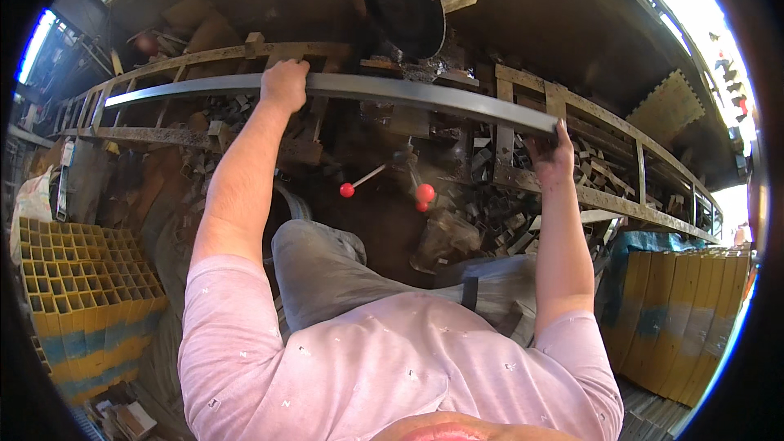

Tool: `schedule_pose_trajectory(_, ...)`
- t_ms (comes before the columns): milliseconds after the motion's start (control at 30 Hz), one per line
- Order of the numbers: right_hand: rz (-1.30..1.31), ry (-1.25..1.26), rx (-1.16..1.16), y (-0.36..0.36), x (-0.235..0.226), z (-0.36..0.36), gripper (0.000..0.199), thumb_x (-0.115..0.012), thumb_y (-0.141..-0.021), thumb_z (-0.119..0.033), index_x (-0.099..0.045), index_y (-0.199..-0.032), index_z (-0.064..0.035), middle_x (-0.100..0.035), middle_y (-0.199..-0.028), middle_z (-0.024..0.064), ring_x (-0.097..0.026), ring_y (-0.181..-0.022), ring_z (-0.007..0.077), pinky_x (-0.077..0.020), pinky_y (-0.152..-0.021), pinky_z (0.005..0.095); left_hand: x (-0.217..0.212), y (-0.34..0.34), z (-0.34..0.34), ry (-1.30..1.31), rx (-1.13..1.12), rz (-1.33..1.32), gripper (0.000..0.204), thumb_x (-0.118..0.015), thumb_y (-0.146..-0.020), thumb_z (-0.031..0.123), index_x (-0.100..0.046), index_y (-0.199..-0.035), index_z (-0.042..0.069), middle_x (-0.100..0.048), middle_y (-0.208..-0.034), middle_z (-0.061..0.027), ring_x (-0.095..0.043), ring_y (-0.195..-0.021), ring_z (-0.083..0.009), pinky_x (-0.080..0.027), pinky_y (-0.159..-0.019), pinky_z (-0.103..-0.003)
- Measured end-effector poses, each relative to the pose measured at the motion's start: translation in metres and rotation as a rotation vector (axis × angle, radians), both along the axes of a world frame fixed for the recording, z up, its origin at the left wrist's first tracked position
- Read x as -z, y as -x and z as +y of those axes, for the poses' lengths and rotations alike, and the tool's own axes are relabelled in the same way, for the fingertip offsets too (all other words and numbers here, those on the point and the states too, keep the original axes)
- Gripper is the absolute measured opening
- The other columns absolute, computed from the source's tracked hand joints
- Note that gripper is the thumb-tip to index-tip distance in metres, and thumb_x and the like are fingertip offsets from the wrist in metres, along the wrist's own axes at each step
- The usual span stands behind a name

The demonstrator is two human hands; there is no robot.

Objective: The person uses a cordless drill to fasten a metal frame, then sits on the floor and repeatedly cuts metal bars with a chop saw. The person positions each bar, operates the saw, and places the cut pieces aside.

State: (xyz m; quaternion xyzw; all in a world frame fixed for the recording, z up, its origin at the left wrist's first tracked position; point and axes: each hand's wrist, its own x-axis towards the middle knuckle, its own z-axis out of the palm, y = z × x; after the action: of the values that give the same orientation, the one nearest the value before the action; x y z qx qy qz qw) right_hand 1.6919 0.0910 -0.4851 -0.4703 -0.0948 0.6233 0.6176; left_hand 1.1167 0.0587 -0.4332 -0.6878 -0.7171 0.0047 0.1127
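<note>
A long grey metal bar [400, 91] lies across the view in front of me, running from far left to right. My left hand [284, 84] is wrapped over it left of the middle, fingers closed. At the bar's right end is my right hand [555, 153], gripping it from below with a finger up against the end; the other fingers are partly hidden. Just beyond the bar's middle stands a machine with a large dark disc [403, 10], like a cut-off saw. Nearer to me, levers with red ball knobs [425, 193] stick out below the bar.
Ladder-like metal support frames [641, 171] stretch left and right of the machine. Many short metal offcuts [506, 208] are heaped under and beside the right one. A stack of yellow square tubes [82, 278] stands at left, and yellow bundled pieces [682, 310] at right.
</note>
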Motion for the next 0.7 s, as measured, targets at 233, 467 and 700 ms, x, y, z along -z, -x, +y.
schedule_pose_trajectory(233, -0.111, 0.057, -0.038, -0.002, 0.005, 0.058, 0.033, -0.074, -0.102, -0.035, -0.069, -0.121, -0.0089, -0.071, -0.120, 0.0101, -0.068, -0.107, 0.0292, -0.0591, -0.090, 0.0475, 0.005, -0.005, 0.043, 0.054, -0.094, -0.009, 0.030, -0.066, -0.092, 0.005, -0.074, -0.120, 0.012, -0.073, -0.123, -0.0124, -0.069, -0.120, -0.0345, -0.058, -0.098, -0.047)
schedule_pose_trajectory(467, -0.177, 0.122, -0.128, -0.031, 0.025, 0.069, 0.034, -0.076, -0.100, -0.037, -0.070, -0.121, -0.0111, -0.071, -0.115, 0.0089, -0.065, -0.108, 0.0271, -0.0549, -0.095, 0.0438, 0.006, -0.009, 0.067, 0.077, -0.056, -0.034, 0.034, -0.066, -0.092, 0.005, -0.072, -0.125, 0.014, -0.072, -0.130, -0.0129, -0.067, -0.126, -0.0342, -0.058, -0.101, -0.047)
schedule_pose_trajectory(700, -0.589, 0.118, -0.290, -0.016, -0.014, 0.068, 0.036, -0.077, -0.098, -0.033, -0.073, -0.126, -0.0111, -0.072, -0.120, 0.0037, -0.060, -0.111, 0.0207, -0.0459, -0.098, 0.0403, 0.011, -0.001, 0.073, 0.192, -0.110, 0.017, 0.033, -0.064, -0.095, 0.006, -0.071, -0.126, 0.012, -0.072, -0.132, -0.0142, -0.068, -0.126, -0.0351, -0.057, -0.103, -0.047)
